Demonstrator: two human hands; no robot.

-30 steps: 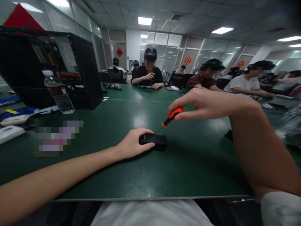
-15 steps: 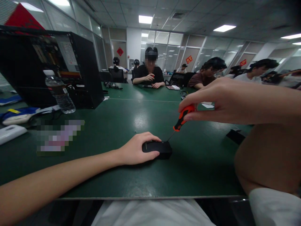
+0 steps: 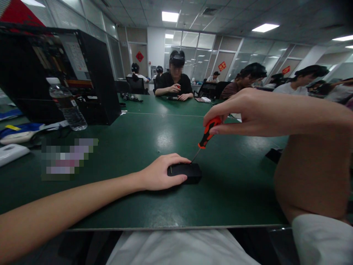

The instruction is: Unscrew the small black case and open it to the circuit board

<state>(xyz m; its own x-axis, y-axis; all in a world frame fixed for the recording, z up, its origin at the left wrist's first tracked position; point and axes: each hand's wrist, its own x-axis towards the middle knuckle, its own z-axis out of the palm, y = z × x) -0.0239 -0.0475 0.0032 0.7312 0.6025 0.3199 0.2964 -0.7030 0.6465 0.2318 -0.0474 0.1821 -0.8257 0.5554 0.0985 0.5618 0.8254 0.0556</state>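
Note:
My left hand [image 3: 162, 172] is closed around a small black box-shaped device [image 3: 193, 174], which rests on the green table [image 3: 132, 206]. Its thumb lies along the near side and its fingers along the far side. My right hand [image 3: 245, 112] grips the top of an orange and black screwdriver [image 3: 206, 135] between thumb and fingers. The screwdriver slants down to the left, and its thin shaft ends at the far upper edge of the device, close to my left fingertips. Whether the tip sits in a screw is too small to tell.
An opened black computer case [image 3: 96, 73] stands at the left, with a water bottle [image 3: 67, 105] before it. A white object [image 3: 12, 154] lies at the left edge. A dark flat piece [image 3: 274, 155] lies beyond my right forearm. Across the table sits a person [image 3: 175, 82].
The screwdriver and my right hand have shifted left, so the tip moved along the device's far edge toward my left fingers. My left hand still holds the device in place.

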